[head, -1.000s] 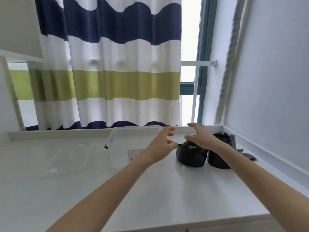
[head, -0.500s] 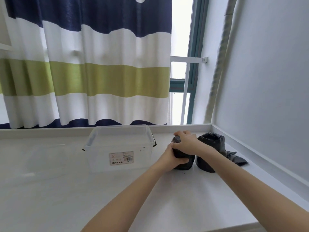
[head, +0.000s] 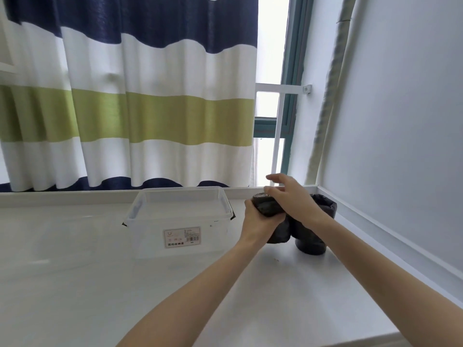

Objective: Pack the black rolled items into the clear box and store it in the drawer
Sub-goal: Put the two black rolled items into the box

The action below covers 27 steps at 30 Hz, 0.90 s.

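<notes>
Head view: the clear box [head: 179, 216] stands open and looks empty at 12 o'clock on the white surface [head: 75, 284]. At 2 o'clock, the left hand [head: 259, 221] grips the nearer black roll [head: 269, 209]; the right hand [head: 292, 197] rests on it, fingers loosely spread. A second roll [head: 318, 236] stands just beside. Packing has barely begun; no drawer is visible.

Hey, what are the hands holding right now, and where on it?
The left hand grips the nearer black roll around its upper side; the right hand rests over its top, index finger raised.
</notes>
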### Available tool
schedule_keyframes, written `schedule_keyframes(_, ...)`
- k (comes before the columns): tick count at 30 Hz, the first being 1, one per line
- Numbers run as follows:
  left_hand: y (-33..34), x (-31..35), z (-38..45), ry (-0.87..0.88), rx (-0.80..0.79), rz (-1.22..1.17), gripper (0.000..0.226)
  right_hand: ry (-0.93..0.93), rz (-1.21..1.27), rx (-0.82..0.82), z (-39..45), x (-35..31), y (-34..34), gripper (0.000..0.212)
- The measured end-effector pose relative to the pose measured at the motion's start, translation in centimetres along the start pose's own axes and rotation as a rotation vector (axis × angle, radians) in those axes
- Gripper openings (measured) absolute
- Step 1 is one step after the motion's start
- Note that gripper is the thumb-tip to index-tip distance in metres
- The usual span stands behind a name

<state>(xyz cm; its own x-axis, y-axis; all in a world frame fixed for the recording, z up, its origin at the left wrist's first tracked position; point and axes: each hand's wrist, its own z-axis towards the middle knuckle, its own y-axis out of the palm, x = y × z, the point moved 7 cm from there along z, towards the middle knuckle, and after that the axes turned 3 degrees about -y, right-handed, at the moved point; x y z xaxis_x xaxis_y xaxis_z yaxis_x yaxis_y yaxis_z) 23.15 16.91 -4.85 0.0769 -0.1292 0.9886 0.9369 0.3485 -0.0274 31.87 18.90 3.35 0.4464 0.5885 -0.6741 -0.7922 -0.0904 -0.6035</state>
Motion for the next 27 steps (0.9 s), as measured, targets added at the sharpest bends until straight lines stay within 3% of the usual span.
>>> schedule_keyframes(6, -1.9, 6.1, -0.9, 0.12, 0.016, -0.032, 0.066, -0.175, 0.162, 0.139, -0.2, -3.5, -1.9, 0.039)
schedule_keyframes(11, -5.9, 9.3, -0.7, 0.175, 0.04, -0.049, 0.07, -0.168, 0.329, 0.142, 0.5, -4.7, -0.7, 0.056)
schedule_keyframes(14, -9.3, 11.3, -0.5, 0.208, 0.02, -0.067, 0.066, -0.078, 0.507, -0.003, 1.0, -5.7, 2.2, 0.062)
schedule_keyframes(18, -14.5, 12.8, -0.6, 0.177, 0.046, -0.092, 0.054, 0.052, 0.695, -0.312, 1.4, -7.8, 7.5, 0.062)
schedule_keyframes(20, -17.1, 12.6, -0.5, 0.131, 0.06, -0.113, 0.042, 0.044, 0.814, -0.343, 2.0, -9.5, 9.5, 0.056)
schedule_keyframes(21, -17.9, 12.4, -0.3, 0.107, 0.054, -0.114, 0.044, 0.038, 0.852, -0.339, 2.3, -10.2, 10.1, 0.052)
schedule_keyframes(24, -21.2, 11.4, -0.3, -0.012, 0.11, -0.043, 0.086, 0.069, 0.901, -0.397, 2.7, -12.1, 13.0, 0.045)
schedule_keyframes(27, -24.1, 9.6, -0.2, -0.153, 0.157, 0.208, 0.083, 0.14, 0.857, -0.496, 2.5, -12.3, 16.0, 0.04)
